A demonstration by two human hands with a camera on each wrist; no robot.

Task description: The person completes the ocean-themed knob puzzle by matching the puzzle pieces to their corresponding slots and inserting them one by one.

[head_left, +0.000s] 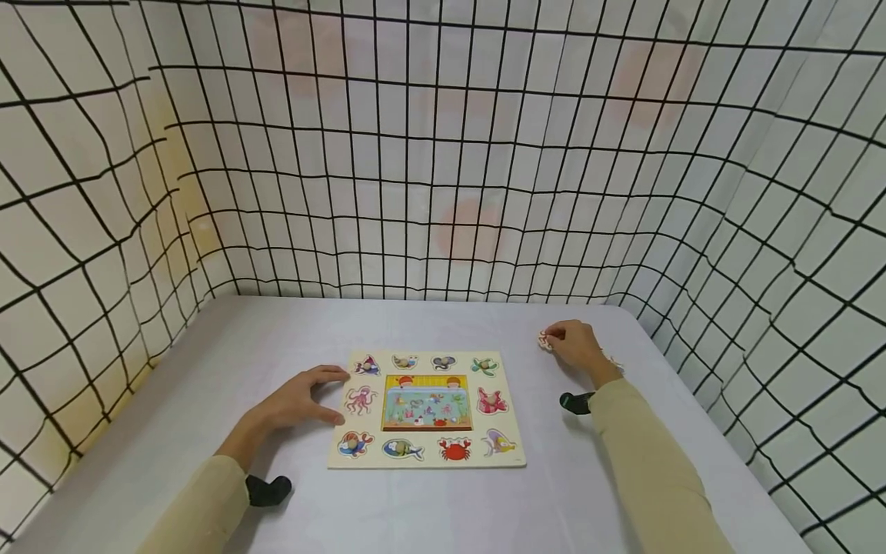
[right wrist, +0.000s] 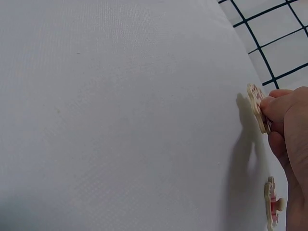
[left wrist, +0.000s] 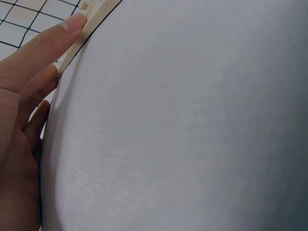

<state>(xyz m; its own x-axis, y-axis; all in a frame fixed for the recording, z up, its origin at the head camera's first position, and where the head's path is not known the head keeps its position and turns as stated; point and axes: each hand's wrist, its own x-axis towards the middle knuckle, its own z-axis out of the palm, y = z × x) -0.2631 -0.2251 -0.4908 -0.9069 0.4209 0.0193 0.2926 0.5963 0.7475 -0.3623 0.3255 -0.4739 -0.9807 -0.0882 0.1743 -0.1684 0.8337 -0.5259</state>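
A wooden peg puzzle board (head_left: 429, 465) with sea-animal pictures lies flat on the white table. Around its framed aquarium picture (head_left: 427, 406), several animal shapes carry small knobs. My left hand (head_left: 294, 400) touches the board's left edge, thumb and fingers spread apart; in the left wrist view the thumb (left wrist: 48, 45) rests at the edge. Right of the board, my right hand (head_left: 576, 343) pinches a red-and-white puzzle piece (head_left: 544, 340), seen tilted and raised off the table in the right wrist view (right wrist: 256, 108). Which animal it shows is unclear.
A second knobbed puzzle piece (right wrist: 272, 204) lies on the table under the right wrist, mostly hidden in the head view. Black grid netting (head_left: 429, 185) before white sheeting encloses the table (head_left: 415, 508) at the back and sides. Dark wrist devices (head_left: 268, 491) sit on both arms.
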